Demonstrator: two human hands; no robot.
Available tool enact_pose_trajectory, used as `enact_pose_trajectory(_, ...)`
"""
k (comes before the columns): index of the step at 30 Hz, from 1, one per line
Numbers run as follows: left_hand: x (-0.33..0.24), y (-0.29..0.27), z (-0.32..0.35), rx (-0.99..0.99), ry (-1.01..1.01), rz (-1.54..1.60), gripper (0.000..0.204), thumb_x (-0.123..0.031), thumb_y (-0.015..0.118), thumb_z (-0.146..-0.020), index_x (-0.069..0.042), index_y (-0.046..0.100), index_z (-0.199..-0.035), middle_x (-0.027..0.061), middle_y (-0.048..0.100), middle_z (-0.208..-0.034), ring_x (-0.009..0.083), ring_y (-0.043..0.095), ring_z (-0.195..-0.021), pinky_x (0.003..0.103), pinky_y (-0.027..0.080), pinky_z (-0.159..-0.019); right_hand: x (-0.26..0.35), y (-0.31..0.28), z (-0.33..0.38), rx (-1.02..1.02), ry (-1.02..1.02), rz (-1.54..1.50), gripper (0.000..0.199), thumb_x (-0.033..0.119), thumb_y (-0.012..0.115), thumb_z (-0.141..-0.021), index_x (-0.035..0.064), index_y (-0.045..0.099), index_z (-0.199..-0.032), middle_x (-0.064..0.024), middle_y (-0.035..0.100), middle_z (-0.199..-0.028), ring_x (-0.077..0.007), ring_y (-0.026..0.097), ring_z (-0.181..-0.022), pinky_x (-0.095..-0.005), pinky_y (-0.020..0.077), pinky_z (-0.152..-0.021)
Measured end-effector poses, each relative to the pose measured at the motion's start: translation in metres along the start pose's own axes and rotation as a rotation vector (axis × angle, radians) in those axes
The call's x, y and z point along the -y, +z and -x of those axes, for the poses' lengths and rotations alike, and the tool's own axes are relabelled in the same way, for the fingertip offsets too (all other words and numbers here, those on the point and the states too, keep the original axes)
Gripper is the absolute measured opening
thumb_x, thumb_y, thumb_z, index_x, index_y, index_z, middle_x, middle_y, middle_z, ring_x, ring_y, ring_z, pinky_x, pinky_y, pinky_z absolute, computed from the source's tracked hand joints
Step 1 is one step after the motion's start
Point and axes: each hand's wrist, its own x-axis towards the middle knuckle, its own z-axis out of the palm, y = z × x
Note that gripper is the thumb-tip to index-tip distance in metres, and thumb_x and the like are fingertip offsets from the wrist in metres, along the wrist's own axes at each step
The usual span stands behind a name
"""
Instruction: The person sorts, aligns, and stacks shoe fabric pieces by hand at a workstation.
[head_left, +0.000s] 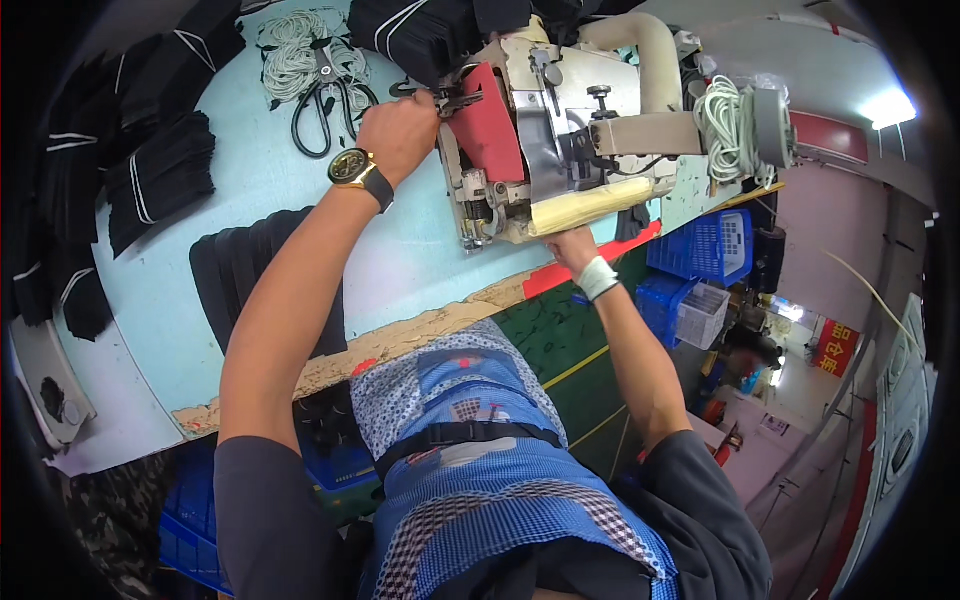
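We are working at a cream sewing machine [550, 140] in the upper centre of the frame, and we are judging the work to be partway along: black bundles [160, 185] in the upper left are lying bound with white ties, while a black stack [228, 270] left of centre is lying unbound on the tabletop [400, 270], apparently left to handle. Whether any pieces are already stitched, we are not managing to tell, nor are we making out any cloth under the machine's foot. Our hands are resting apart: the left hand [400, 135] is curling its fingers beside dark metal fittings near the red plate [487, 125], its exact hold unclear, and the right hand [572, 248] is sitting just below the yellow padding [590, 205], its fingers partly hidden, so we cannot tell its grip. The plate is showing a flat, smooth, angular face; the padding is looking soft and wrinkled, shaped like a long roll. The black pieces are forming dense, matte layers with rounded ends in the loose stack. Toward the upper left, pale cord [288, 75] is coiling in tangled hanks around black-handled scissors [325, 75].
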Motion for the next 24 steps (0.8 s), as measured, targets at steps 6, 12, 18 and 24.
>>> enact_pose_trajectory(6, -0.016, -0.051, 0.069, -0.161, -0.103, 0.143, 0.048, -0.034, 0.072, -0.081, 0.001, 0.057, -0.109, 0.0207, 0.066, -0.091, 0.0322, 0.066, -0.087, 0.042, 0.052, -0.073, -0.045, 0.001, -0.035, -0.426, -0.4, 0.709, 0.028, 0.023, 0.067, -0.078, 0.0034, 0.071, -0.098, -0.0184, 0.07, -0.094, -0.0379, 0.066, -0.091, -0.042, 0.051, -0.081)
enact_pose_trajectory(12, -0.01, -0.071, 0.215, -0.123, -0.727, -0.28, 0.134, -0.075, 0.077, -0.053, -0.002, 0.018, -0.149, 0.0387, 0.016, -0.147, 0.057, 0.013, -0.137, 0.07, 0.016, -0.103, 0.003, 0.026, 0.014, -0.634, -0.238, 0.711, 0.032, 0.027, 0.069, -0.074, -0.0036, 0.071, -0.083, -0.029, 0.065, -0.088, -0.0452, 0.063, -0.091, -0.0464, 0.0513, -0.082)
enact_pose_trajectory(18, 0.012, -0.067, 0.23, -0.106, -1.002, -0.267, 0.142, -0.07, 0.082, -0.051, -0.001, 0.008, -0.151, 0.0421, 0.007, -0.148, 0.0589, 0.008, -0.138, 0.071, 0.019, -0.103, -0.01, -0.019, -0.008, 0.245, 0.096, -0.11, 0.021, 0.008, 0.068, -0.073, 0.0049, 0.054, -0.058, -0.004, 0.056, -0.059, -0.0133, 0.045, -0.044, -0.03, 0.0327, -0.043)
enact_pose_trajectory(24, 0.041, -0.096, 0.24, -0.092, -0.989, -0.301, 0.107, -0.043, 0.089, -0.06, 0.006, 0.034, -0.136, 0.0273, 0.044, -0.124, 0.0416, 0.046, -0.111, 0.058, 0.041, -0.086, -0.021, -0.006, -0.016, -0.028, -0.173, 0.338, 0.021, 0.013, 0.069, -0.074, -0.0052, 0.062, -0.067, -0.0175, 0.065, -0.067, -0.0261, 0.062, -0.056, -0.0373, 0.0484, -0.055)
